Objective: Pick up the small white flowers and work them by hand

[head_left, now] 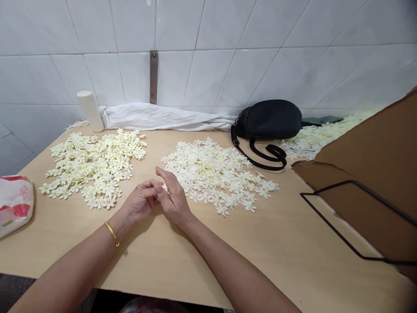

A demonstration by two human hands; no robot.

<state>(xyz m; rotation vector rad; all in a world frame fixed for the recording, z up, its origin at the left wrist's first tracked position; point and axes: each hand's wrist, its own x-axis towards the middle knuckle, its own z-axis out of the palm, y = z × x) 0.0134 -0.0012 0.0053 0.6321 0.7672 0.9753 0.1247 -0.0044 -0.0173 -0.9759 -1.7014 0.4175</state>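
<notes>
Pale marbled tiles (215, 26) cover the wall behind a light tan table (293, 248), with a metal strip (153, 77) screwed upright to them. Along the table's back edge lies a bunched white cloth (163, 116), with a white bottle (90, 112) leaning in view at its left end and a black bag (275, 119) at its right, the bag's strap (272, 167) looping forward onto the tabletop. Brown cardboard (374, 182) rises on the right and hides part of a far heap of flowers (335, 132); a bent black wire (331, 226) juts out in front of it. At the left edge sits a red and white packet (14, 204). Two loose piles of flowers are spread out, a yellowish pile (97, 161) on the left and a whiter pile (208, 174) on the right. Between their near edges, the hands meet. The right hand (174, 198) holds a small flower (165, 188) between thumb and fingers, its forefinger stretched out. The left hand (143, 201), below a gold bracelet (112, 234), has its fingers drawn narrow against the right thumb; whether they grip anything is hidden.
</notes>
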